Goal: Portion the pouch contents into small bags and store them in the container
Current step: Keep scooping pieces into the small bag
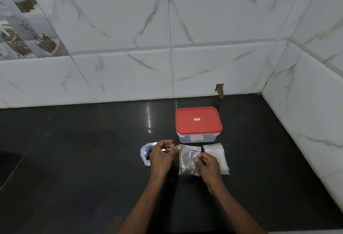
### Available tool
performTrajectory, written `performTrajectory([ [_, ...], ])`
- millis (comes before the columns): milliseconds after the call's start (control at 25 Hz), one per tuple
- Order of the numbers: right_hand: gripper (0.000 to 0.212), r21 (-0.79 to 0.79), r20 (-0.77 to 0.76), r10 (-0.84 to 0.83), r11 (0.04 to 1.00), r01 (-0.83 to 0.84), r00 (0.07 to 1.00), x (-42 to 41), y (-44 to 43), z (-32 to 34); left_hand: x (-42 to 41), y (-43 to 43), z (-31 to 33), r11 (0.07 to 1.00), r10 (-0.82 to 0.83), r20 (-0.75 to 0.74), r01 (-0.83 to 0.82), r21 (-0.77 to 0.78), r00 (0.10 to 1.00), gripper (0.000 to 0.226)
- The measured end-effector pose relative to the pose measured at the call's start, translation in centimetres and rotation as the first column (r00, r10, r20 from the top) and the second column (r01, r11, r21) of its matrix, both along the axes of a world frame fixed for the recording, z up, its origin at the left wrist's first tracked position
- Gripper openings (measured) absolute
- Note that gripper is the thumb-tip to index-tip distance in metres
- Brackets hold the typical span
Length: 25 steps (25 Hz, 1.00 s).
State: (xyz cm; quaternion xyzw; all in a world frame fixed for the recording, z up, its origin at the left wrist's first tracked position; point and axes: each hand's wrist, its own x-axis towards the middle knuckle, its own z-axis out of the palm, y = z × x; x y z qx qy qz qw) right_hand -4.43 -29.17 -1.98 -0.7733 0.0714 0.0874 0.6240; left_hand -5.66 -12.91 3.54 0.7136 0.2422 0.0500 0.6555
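A small clear bag [187, 159] lies on the black counter with a few small brown pieces near its bottom. My left hand [163, 156] pinches its top left corner. My right hand [207, 165] pinches the bag's right edge about halfway down. Behind my left hand sits the clear pouch [145, 154] with dark contents, partly hidden by that hand. A clear container with a red lid [198, 122] stands shut just behind the bag. A stack of empty small bags [218, 156] lies to the right, partly under my right hand.
The black counter [83, 159] meets a marble-tiled wall [130, 77] at the back and another tiled wall [306, 103] on the right, forming a corner. A small notch [220, 89] shows at the wall's base behind the container.
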Motion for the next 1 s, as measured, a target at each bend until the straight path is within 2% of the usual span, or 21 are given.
performTrajectory([
  [80,0.014,-0.092,-0.027,0.041,0.995,-0.044,0.999,0.9,0.9,-0.2,-0.3,0.4,0.4,0.994,0.102,0.031,-0.104,0.041,0.994,0.031],
  [160,0.011,-0.321,0.001,0.054,0.946,-0.05,0.999,1.6,1.6,0.1,-0.9,0.8,0.8,0.983,0.16,0.068,-0.165,0.077,0.985,0.032],
  [280,0.019,-0.635,0.186,-0.043,0.757,0.154,0.982,2.3,0.1,0.4,-2.1,1.2,0.6,0.979,0.163,0.07,-0.17,0.114,0.984,0.025],
  [320,0.024,-0.712,0.198,-0.037,0.681,0.17,0.979,2.7,-1.2,0.1,-2.6,1.2,0.2,0.983,0.148,0.056,-0.153,0.105,0.987,0.021],
  [480,0.05,-0.875,0.043,0.145,0.483,-0.033,0.988,4.0,-5.2,-1.0,-4.5,0.4,-2.0,0.996,0.064,-0.029,-0.062,0.059,0.998,0.022],
  [600,0.033,-0.93,0.063,0.267,0.366,-0.04,0.961,4.7,-5.9,-0.7,-5.4,-0.4,-2.8,0.998,0.023,-0.072,-0.019,0.061,0.997,0.022],
  [680,0.014,-0.932,0.138,0.332,0.362,0.009,0.933,5.0,-6.2,0.6,-5.4,-1.1,-2.4,0.999,-0.001,-0.102,0.005,0.04,0.995,0.012],
  [760,0.003,-0.903,0.174,0.355,0.431,0.005,0.919,4.9,-6.1,3.0,-4.9,-1.8,-1.4,0.997,-0.076,-0.117,0.074,-0.02,0.99,0.008],
  [880,0.014,-0.81,0.143,0.346,0.579,-0.091,0.927,3.7,-4.5,6.8,-3.7,-3.2,0.4,0.974,-0.176,-0.059,0.165,-0.153,0.983,0.022],
  [1000,0.023,-0.74,0.121,0.452,0.635,-0.223,0.884,1.5,-2.1,9.3,-1.9,-4.0,2.0,0.964,-0.166,-0.023,0.157,-0.214,0.986,0.024],
])
